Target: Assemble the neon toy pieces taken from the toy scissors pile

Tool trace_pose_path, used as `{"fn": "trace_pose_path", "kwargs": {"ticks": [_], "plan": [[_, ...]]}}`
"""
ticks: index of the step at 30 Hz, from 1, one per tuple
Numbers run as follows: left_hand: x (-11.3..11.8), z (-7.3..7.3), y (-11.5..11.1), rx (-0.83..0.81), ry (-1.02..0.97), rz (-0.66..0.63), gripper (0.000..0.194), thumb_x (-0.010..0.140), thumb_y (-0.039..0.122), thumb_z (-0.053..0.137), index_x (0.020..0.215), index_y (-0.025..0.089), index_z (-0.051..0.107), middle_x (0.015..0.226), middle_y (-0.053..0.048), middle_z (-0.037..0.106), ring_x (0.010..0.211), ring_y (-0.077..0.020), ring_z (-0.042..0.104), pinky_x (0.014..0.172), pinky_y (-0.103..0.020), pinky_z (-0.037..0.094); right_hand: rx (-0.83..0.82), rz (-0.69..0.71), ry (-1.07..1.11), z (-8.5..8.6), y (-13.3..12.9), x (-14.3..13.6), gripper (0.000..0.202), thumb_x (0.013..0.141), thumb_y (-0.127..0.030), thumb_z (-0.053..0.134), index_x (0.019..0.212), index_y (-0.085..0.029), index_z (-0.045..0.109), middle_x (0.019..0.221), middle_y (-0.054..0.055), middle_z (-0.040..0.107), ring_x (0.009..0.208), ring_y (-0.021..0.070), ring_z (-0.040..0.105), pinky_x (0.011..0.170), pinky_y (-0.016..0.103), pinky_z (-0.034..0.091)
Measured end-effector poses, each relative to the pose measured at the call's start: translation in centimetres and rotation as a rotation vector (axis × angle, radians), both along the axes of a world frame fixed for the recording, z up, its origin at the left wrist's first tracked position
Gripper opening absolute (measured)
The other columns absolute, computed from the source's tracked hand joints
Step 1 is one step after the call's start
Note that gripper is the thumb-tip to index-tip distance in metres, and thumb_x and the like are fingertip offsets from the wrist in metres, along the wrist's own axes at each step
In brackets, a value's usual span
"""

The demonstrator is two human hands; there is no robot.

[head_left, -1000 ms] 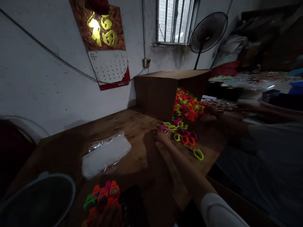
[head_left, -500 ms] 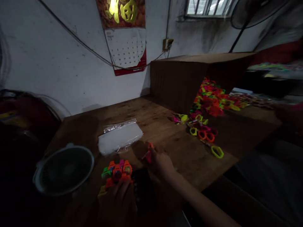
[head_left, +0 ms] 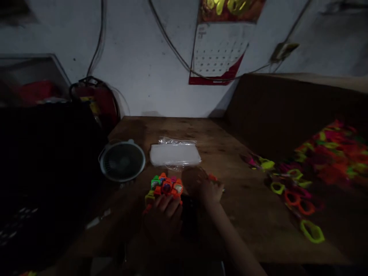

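Note:
A cluster of small toy watches [head_left: 166,186], orange, green, yellow and pink, lies near the middle of the wooden table. My left hand [head_left: 166,211] rests over its near side, fingers spread across the watches. To the right, my right hand [head_left: 211,190] is closed around a small orange piece [head_left: 212,177], which shows past the fingers; the rest of it is hidden. A flat white stack in clear plastic [head_left: 175,154] lies beyond both hands. Between the hands is a dark object [head_left: 189,214], too dim to make out.
A round fan-like object [head_left: 122,161] stands left of the watches. Loose coloured watch pieces [head_left: 299,201] are scattered at the right, beside a large cardboard box [head_left: 267,111] with a bright heap [head_left: 336,151] at its opening. A calendar [head_left: 218,50] hangs on the wall.
The view has swung left, so the table's things appear further right. My right hand has turned, and the orange piece shows less than before. My left hand stays on the watches.

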State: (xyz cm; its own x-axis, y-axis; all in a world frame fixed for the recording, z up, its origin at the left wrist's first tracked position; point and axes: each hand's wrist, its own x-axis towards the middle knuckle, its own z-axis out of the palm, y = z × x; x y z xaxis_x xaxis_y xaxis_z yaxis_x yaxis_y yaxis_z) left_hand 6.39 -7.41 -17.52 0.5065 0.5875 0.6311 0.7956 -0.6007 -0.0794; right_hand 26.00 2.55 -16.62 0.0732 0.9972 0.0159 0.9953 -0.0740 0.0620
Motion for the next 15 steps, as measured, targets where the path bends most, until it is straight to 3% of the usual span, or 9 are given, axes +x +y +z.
{"fn": "trace_pose_path", "kwargs": {"ticks": [3, 6, 8, 11, 15], "plan": [[0.1, 0.2, -0.1, 0.009, -0.038, -0.009, 0.032, 0.086, 0.027, 0.046, 0.115, 0.021, 0.059, 0.115, 0.000, 0.067, 0.106, -0.0209, 0.059, 0.093, -0.040, 0.044, 0.001, 0.145, -0.026, -0.9, -0.6, 1.5, 0.033, 0.089, -0.005, 0.037, 0.106, -0.011, 0.064, 0.100, 0.018, 0.068, 0.096, 0.0285, 0.062, 0.082, 0.038, 0.041], [-0.3, 0.2, 0.0, -0.024, -0.164, 0.019, 0.029, 0.087, 0.025, 0.045, 0.110, 0.019, 0.061, 0.112, -0.003, 0.067, 0.103, -0.0211, 0.058, 0.093, -0.041, 0.043, 0.031, 0.140, 0.086, -1.8, -1.0, 2.9, 0.030, 0.089, -0.012, 0.044, 0.116, -0.008, 0.057, 0.103, 0.019, 0.066, 0.096, 0.0252, 0.061, 0.076, 0.031, 0.042], [-0.8, 0.1, 0.3, -0.007, -0.266, -0.026, 0.023, 0.085, 0.020, 0.048, 0.102, 0.019, 0.063, 0.105, -0.003, 0.068, 0.100, -0.0206, 0.058, 0.091, -0.041, 0.044, 0.047, 0.090, 0.321, -2.1, -1.3, 3.7, 0.031, 0.087, -0.017, 0.049, 0.116, -0.009, 0.056, 0.096, 0.016, 0.068, 0.087, 0.0231, 0.063, 0.070, 0.028, 0.043], [-1.9, 0.4, 0.9, 0.007, -0.308, -0.151, 0.013, 0.080, 0.015, 0.056, 0.089, 0.021, 0.063, 0.095, -0.001, 0.068, 0.096, -0.0180, 0.058, 0.087, -0.036, 0.047, 0.037, 0.076, 0.822, -2.3, -2.1, 4.2, 0.023, 0.080, -0.023, 0.057, 0.099, -0.013, 0.065, 0.082, 0.008, 0.069, 0.073, 0.0197, 0.063, 0.063, 0.025, 0.042], [-3.0, 1.7, 1.0, -0.170, -0.269, -0.123, 0.011, 0.083, 0.015, 0.056, 0.090, 0.020, 0.062, 0.098, -0.003, 0.066, 0.097, -0.0171, 0.058, 0.086, -0.035, 0.049, 0.000, 0.091, 1.497, -2.8, -3.8, 2.3, 0.027, 0.070, -0.037, 0.067, 0.086, -0.015, 0.068, 0.075, 0.002, 0.067, 0.068, 0.0177, 0.059, 0.061, 0.025, 0.044]]}}
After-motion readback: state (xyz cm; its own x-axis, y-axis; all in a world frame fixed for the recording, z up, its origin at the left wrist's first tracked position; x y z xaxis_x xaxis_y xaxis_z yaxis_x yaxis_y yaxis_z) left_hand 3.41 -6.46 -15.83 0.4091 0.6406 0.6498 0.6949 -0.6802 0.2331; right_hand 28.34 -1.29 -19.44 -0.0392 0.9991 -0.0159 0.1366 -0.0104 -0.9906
